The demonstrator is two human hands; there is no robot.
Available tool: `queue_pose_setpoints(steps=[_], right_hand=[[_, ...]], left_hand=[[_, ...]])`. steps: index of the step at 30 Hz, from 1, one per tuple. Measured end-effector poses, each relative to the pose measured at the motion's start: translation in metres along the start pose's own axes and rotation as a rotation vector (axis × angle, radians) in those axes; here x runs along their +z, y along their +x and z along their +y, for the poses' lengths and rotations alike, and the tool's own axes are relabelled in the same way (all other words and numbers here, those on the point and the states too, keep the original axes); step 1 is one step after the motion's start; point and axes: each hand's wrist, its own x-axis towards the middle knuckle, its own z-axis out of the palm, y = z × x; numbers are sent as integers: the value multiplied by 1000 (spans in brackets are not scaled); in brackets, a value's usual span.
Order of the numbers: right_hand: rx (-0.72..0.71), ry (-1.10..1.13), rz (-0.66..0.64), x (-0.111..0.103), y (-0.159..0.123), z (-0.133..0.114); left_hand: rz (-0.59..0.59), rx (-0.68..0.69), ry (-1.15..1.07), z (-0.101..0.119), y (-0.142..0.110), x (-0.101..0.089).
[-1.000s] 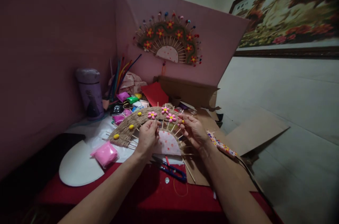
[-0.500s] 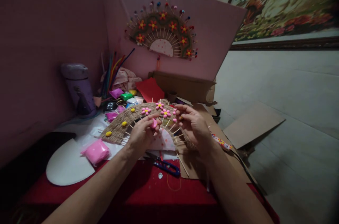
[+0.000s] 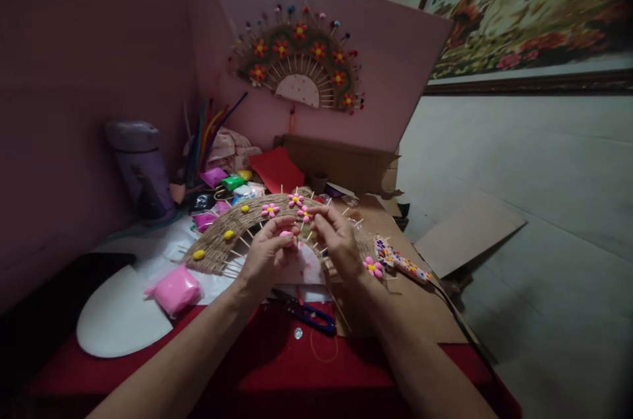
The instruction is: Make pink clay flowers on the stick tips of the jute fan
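Note:
My left hand (image 3: 264, 253) is closed on a lump of pink clay (image 3: 285, 237), pinched between thumb and fingers. To its right, my right hand (image 3: 337, 241) has its fingertips drawn together near the pink lump; whatever lies between them is too small to make out. Both hands are over a half-round fan (image 3: 212, 251) of wound twine on thin sticks. Pink clay flowers with yellow centres, such as one flower (image 3: 270, 210), sit on its band. Several plain yellow clay dots (image 3: 228, 235) lie along its left side. Part of the fan is hidden behind my hands.
A bag of pink clay (image 3: 175, 290) and a white half-round board (image 3: 121, 317) lie at left. Scissors (image 3: 316, 317) rest in front. A patterned glue gun (image 3: 403, 264) with a cable lies on cardboard (image 3: 420, 307) at right. A purple bottle (image 3: 141, 171) stands behind.
My right hand has moved left and down toward the left hand, uncovering the fan's right end with its pink flower. The left hand still holds the pink clay. The view has shifted slightly.

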Motion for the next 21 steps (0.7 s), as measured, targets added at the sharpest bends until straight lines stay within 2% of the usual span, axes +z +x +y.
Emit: queue_pose_setpoints(steps=[3,6,13,21], right_hand=[[-215,-304,-131,8,-13,6],[-350,-491,-146,7,-17,5],[-386,-609,-97,9,-19,8],[-420,-623,-138,5,-16,15]], left_hand=[[47,30,8,0,0,-1],[97,37,25,1,-1,-1],[55,17,7,2,-1,-3],[69,-37,117,-1,-1,-2]])
